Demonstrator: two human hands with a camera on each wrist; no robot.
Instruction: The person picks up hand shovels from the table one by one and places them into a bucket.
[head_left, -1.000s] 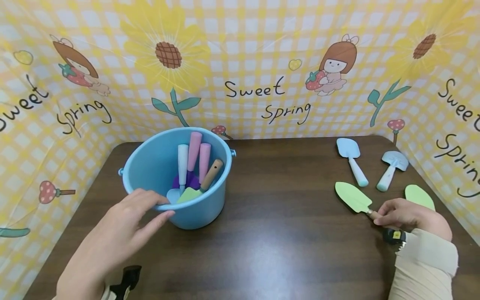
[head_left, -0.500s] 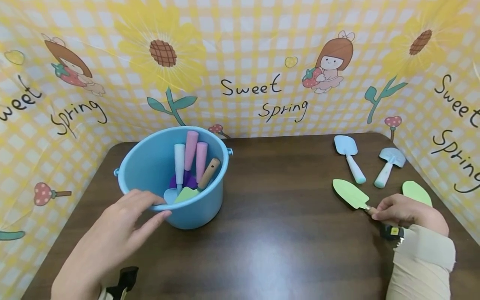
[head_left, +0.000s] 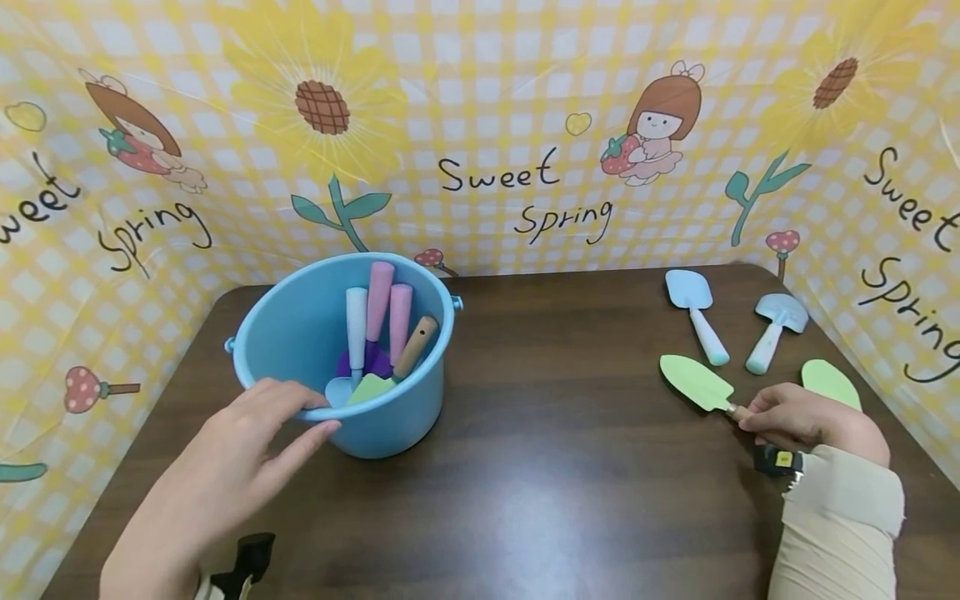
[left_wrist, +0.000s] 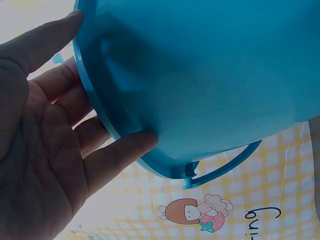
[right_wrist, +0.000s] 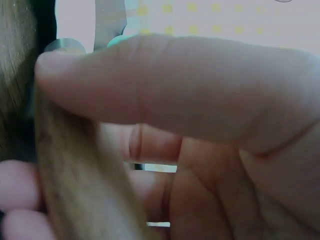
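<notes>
At the left of the table stands a light blue bucket (head_left: 405,429). My left hand (head_left: 225,467) holds its near rim, thumb outside and fingers over the edge; the left wrist view shows the bucket wall (left_wrist: 200,75) close up. Inside the bucket are a pink-handled tool (head_left: 378,300), a second pink handle (head_left: 401,321), a light blue-handled tool (head_left: 356,333) and a green tool with a wooden handle (head_left: 415,348). On the right, my right hand (head_left: 813,421) pinches the wooden handle (right_wrist: 80,165) of a green garden trowel (head_left: 697,383), whose blade lies low over the table.
Beyond the trowel lie a blue spade (head_left: 690,290) and a blue fan-shaped tool (head_left: 782,312). A green rounded blade (head_left: 831,383) shows behind my right hand, its handle hidden. Patterned cloth (head_left: 480,100) encloses the dark wooden table (head_left: 525,500) at the back and sides.
The head view has turned slightly, so everything sits a little further left. Both hands keep their hold, the left on the bucket rim and the right on the trowel handle.
</notes>
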